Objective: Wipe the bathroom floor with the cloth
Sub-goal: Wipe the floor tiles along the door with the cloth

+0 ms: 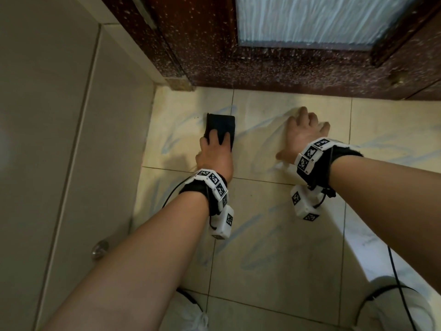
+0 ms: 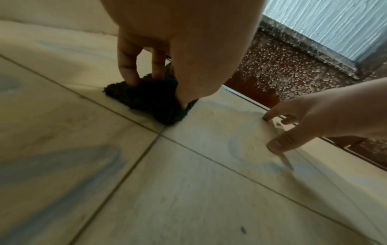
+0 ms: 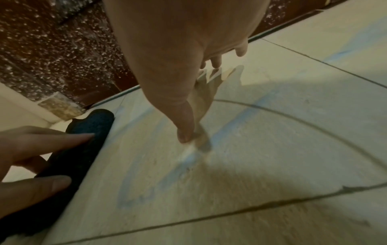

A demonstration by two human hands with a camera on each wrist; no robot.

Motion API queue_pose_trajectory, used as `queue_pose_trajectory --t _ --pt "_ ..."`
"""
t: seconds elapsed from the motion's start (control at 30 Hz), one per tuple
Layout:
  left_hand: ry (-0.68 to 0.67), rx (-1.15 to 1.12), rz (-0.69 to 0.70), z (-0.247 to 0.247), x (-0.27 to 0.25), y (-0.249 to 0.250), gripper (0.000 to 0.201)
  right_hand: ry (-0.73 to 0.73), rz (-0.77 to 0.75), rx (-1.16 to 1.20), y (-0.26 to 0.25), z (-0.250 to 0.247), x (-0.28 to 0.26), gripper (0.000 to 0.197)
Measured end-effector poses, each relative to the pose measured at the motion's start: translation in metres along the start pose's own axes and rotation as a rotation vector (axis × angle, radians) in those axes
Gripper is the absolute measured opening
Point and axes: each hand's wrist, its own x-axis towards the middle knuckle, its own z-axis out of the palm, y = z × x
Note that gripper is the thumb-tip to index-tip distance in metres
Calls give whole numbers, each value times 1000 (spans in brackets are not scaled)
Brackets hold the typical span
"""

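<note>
A dark folded cloth [image 1: 220, 124] lies on the beige tiled floor [image 1: 274, 235] close to the door. My left hand [image 1: 216, 149] presses on its near half with fairly straight, spread fingers. In the left wrist view the fingertips [image 2: 131, 77] push into the cloth [image 2: 146, 101] and the thumb sits at its edge. My right hand [image 1: 303, 132] holds nothing and is propped on the bare tile to the right of the cloth. Its fingers are spread and its fingertips [image 3: 184, 137] touch the floor. Pale blue streaks [image 3: 146, 187] mark the tiles around both hands.
A dark brown speckled door [image 1: 286, 72] with a frosted glass pane closes off the far side. A beige wall [image 1: 59, 115] runs along the left, with a metal door stop [image 1: 99, 249] at its foot. White shoes [image 1: 401, 306] and a black cable [image 1: 403, 295] lie near me.
</note>
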Motion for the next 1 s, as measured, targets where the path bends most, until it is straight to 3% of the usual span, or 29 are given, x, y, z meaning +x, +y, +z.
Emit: queue_pose_trajectory --t 0.3,0.57,0.67,1.0 --pt "4 -43 -35 0 10 -41 75 -4 -59 -58 -10 -11 1 107" --pt "-20 -36 -184 -12 21 -117 64 -53 -41 -31 -13 -16 -1 111" --pt "-48 19 -243 -15 22 -143 70 -44 -51 -15 -10 -15 -2 105" --pt "-65 -66 -308 -7 24 -147 69 -41 -67 28 -9 -15 -2 109"
